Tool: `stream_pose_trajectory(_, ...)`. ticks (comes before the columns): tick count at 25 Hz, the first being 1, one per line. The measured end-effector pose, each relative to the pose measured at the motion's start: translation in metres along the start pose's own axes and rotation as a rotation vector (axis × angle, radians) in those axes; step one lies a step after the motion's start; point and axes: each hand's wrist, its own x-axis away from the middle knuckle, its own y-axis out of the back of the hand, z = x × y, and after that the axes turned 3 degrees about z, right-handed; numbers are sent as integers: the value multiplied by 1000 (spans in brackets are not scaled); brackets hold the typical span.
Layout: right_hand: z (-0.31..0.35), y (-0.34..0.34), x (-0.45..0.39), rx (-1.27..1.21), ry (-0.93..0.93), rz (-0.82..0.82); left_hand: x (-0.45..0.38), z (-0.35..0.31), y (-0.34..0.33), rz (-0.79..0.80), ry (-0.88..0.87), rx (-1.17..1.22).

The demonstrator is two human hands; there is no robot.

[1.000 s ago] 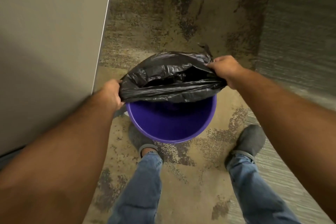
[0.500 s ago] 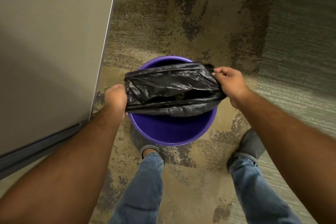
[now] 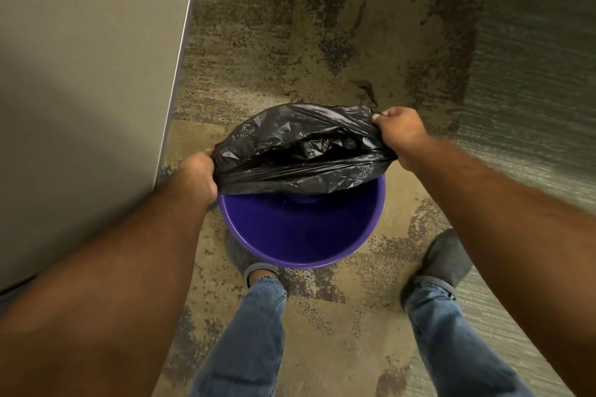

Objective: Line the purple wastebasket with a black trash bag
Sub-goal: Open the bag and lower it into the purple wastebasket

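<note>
Nearest us, at six o'clock, our own legs in blue jeans (image 3: pixel 248 342), a grey shoe (image 3: pixel 446 259) planted on the mottled carpet (image 3: pixel 342 325) at about four o'clock, the other foot tucked just under the bin.

Moving out: the purple wastebasket (image 3: pixel 300 235) stands upright on the carpet, dead centre between our feet, its near half open to view, and the inside looks bare right down the near wall.

And here's the action! Our left hand (image 3: pixel 196 179), at nine o'clock of the bin, has its fingers curled tight around a bunched edge of the black trash bag (image 3: pixel 290 151). Our right hand (image 3: pixel 401 132), up at two o'clock, is closed on the opposite edge, pinching the plastic in a fist. The bag is stretched between both hands across the far half of the bin, its mouth gaping a little in the middle (a dark slit, crinkled all round), its near edge above the open interior. Whether it has gone over the far rim, we cannot tell.

Farther out, a pale panel (image 3: pixel 90 80) rises from eight round to eleven o'clock, and stained carpet runs on to twelve.
</note>
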Motion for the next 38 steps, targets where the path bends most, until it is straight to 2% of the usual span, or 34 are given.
stream_pose_trajectory(2, -10, 3, 19, -131, 70, 36, 10, 14, 4, -66, -130, 33)
stream_pose_trajectory(5, -33, 16, 55, -457, 119, 125, 43, 45, 12, -242, -546, -114)
stream_pose_trajectory(6, -46, 21, 64, -516, 117, 168, 55, 57, 16, -238, -632, -175)
stream_pose_trajectory(8, -71, 31, 78, -491, 94, 234, 67, 80, 29, -209, -689, -240)
stream_pose_trajectory(11, -97, 29, 95, -360, 30, 272, 75, 110, 46, -224, -641, -306)
stream_pose_trajectory(15, -100, 21, 102, -344, 33, 218, 82, 136, 49, -327, -568, -425)
stream_pose_trajectory(19, -102, 32, 102, -374, 58, 188, 92, 157, 53, -272, -321, -307)
stream_pose_trajectory(23, -115, 42, 104, -314, 58, 183, 104, 186, 58, -117, -135, -113)
stream_pose_trajectory(27, -118, 35, 100, -85, 109, 261, 104, 197, 60, -63, -150, 20)
stream_pose_trajectory(31, -103, 23, 88, 234, 222, 318, 102, 203, 62, -20, -208, 18)
stream_pose_trajectory(35, -97, 28, 83, 560, 106, 453, 97, 206, 65, 4, -218, 110)
stream_pose_trajectory(37, -104, 26, 87, 571, 118, 406, 96, 210, 64, 57, -195, 217)
stream_pose_trajectory(38, -108, 24, 89, 454, 102, 360, 95, 213, 63, 88, -182, 265)
